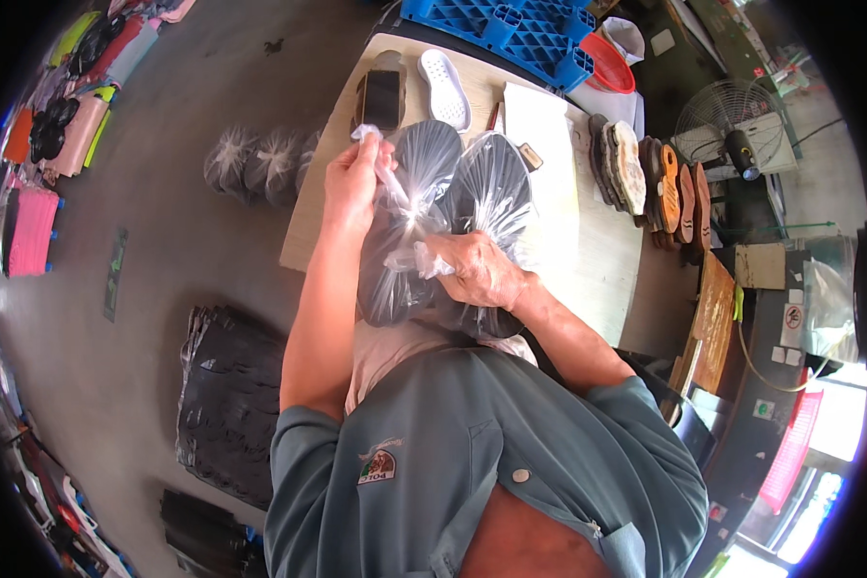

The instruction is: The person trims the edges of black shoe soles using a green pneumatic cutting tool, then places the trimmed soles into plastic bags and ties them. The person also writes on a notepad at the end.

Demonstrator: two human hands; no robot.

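Note:
Clear plastic bagging (412, 214) is stretched over dark, rounded sole-shaped pieces (424, 159), held against the table's near edge by my lap. My left hand (354, 183) pinches a twisted end of the plastic, pulled up at the upper left. Lower down, my right hand (482, 273) grips another gathered end, its fingers closed around the film. Between the two hands the plastic bunches into a tight knot-like gather. Beside it lies a second wrapped bundle (491, 183) of dark pieces; whether both share one bag I cannot tell.
On the pale table (597, 260) lie a phone (380, 96), a white perforated sole (443, 91) and white paper (539, 120). Assorted soles (669, 188) line the right side near a fan (732, 125). Tied bags (231, 164) and black stacks (226, 405) rest on the floor to the left.

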